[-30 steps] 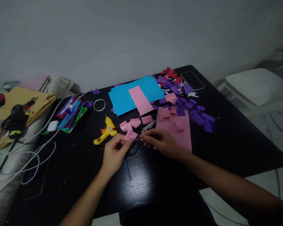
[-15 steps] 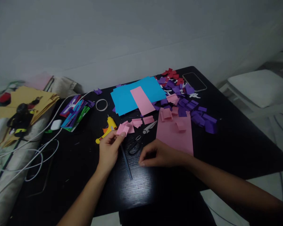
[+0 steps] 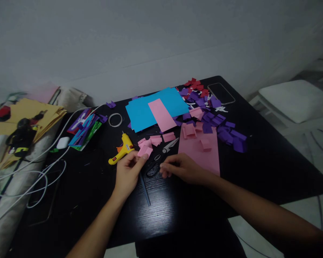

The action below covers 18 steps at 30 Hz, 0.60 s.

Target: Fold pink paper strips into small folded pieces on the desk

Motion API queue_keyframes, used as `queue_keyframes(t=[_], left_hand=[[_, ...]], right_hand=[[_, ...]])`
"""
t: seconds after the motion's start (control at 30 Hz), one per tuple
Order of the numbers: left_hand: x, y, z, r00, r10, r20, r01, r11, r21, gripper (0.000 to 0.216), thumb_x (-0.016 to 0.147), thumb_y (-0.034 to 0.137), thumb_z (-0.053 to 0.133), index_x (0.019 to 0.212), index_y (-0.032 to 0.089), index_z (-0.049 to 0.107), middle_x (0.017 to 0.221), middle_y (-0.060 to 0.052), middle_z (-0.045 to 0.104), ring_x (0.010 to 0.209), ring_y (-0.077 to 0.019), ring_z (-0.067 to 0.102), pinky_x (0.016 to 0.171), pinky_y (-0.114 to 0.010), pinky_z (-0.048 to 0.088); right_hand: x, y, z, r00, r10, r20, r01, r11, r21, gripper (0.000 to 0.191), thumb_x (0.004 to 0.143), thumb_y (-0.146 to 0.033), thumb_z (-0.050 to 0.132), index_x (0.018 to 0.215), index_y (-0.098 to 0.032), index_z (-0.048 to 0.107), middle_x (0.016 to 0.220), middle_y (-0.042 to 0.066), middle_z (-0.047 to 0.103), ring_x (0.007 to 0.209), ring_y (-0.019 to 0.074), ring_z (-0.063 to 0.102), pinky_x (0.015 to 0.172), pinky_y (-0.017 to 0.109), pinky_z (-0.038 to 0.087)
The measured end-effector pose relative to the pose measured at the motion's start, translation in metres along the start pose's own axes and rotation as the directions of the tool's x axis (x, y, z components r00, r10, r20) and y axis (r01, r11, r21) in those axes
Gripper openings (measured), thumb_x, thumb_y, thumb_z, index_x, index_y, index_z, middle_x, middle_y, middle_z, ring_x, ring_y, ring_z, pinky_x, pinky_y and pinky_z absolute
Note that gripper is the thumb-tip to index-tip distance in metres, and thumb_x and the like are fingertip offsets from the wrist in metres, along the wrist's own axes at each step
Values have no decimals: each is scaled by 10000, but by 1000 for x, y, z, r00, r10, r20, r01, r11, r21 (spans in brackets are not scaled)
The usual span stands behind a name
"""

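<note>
My left hand [image 3: 127,173] pinches a small folded piece of pink paper [image 3: 145,152] between thumb and fingers. Beside the scissors' black handles, my right hand [image 3: 181,167] is closed, thumb against curled fingers; whether anything is in it is hidden. The scissors [image 3: 168,147] lie with their blades pointing away to the right. A yellow glue gun [image 3: 122,150] lies just beyond my left hand, and a thin dark stick [image 3: 144,190] runs out from beneath that hand. Several folded pink pieces [image 3: 155,140] lie ahead. My right wrist is over a pink sheet [image 3: 199,157].
Blue sheets [image 3: 140,116] bear a pink strip [image 3: 162,115] at the back. Purple pieces [image 3: 226,135], red scraps [image 3: 195,84] and a phone [image 3: 221,94] lie back right. Left are a tape ring [image 3: 115,120], coloured strips [image 3: 83,130], a white case [image 3: 62,143] and cables [image 3: 47,175].
My left hand has moved slightly right with the pink piece. My right hand has risen a little toward the scissors' handles, its thumb now closer to the fingertips.
</note>
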State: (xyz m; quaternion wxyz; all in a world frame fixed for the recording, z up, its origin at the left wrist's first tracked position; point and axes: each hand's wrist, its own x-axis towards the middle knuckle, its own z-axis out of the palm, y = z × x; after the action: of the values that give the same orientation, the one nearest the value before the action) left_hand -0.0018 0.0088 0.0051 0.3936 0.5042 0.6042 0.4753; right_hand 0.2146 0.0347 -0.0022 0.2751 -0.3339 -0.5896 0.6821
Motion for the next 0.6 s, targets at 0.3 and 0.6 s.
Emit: queue_keyframes(t=[0.3,0.6], left_hand=[[-7,-1,3,982,73,174,-89,992,88,260,895,368,723,731,177,660,670,30,497,635,-127,438,616,-263,354],[-10,-1,9,957,152,247,-183,978,104,256,929,328,698,724,185,643,710,13,535,655,-136,483,619,-270,376]], right_hand=[[5,11,-4,941,-144,-305,143,989,-27,159,819,-318,806,831,-194,708,996,53,720,858,179,682,752,319,528],[2,2,2,985,-29,-167,50,991,126,231,818,-358,812,932,-181,718,870,20,709,813,164,661,775,314,515]])
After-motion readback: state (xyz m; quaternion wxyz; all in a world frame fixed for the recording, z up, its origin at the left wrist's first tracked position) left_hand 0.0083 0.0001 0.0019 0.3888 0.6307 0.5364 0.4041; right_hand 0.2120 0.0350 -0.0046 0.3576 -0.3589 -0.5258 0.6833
